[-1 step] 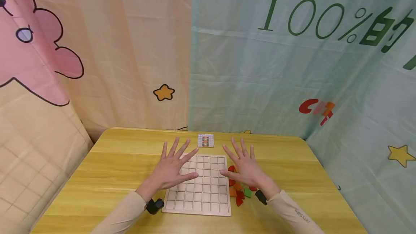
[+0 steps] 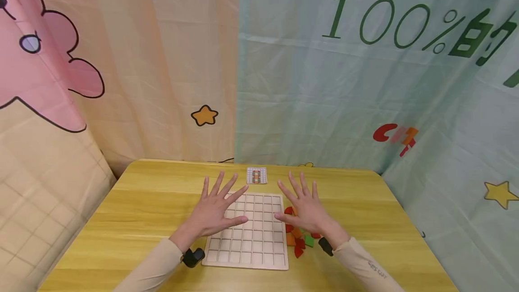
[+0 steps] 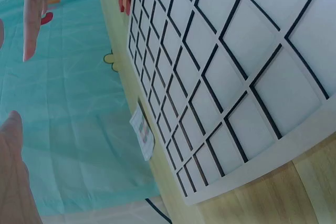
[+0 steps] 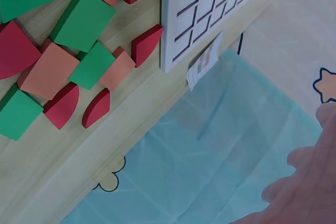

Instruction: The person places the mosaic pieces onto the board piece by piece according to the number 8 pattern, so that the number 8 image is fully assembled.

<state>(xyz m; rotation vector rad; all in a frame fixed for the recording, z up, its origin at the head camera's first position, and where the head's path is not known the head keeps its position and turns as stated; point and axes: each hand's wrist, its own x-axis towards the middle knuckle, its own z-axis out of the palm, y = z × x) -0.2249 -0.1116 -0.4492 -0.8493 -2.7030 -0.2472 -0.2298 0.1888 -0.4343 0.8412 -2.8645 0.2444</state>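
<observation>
Both hands are spread with straight fingers and hold nothing. In the head view my left hand (image 2: pixel 211 211) hovers over the left part of a pale grid board (image 2: pixel 251 259) with square cells. Above the board's right edge and a pile of blocks is my right hand (image 2: pixel 307 209). The right wrist view shows the pile: green square blocks (image 4: pixel 83 20), orange square blocks (image 4: pixel 52 70) and red quarter-round blocks (image 4: pixel 146 45). Some of these are hidden by the right hand in the head view. Behind the board lies a small card (image 2: pixel 257 175) printed with a coloured grid pattern.
Everything lies on a yellow wood-grain table (image 2: pixel 134 211). Printed cloth curtains (image 2: pixel 308 102) hang along its back and sides. A dark wrist camera (image 2: pixel 193 257) is strapped to the left wrist, another (image 2: pixel 325 246) to the right.
</observation>
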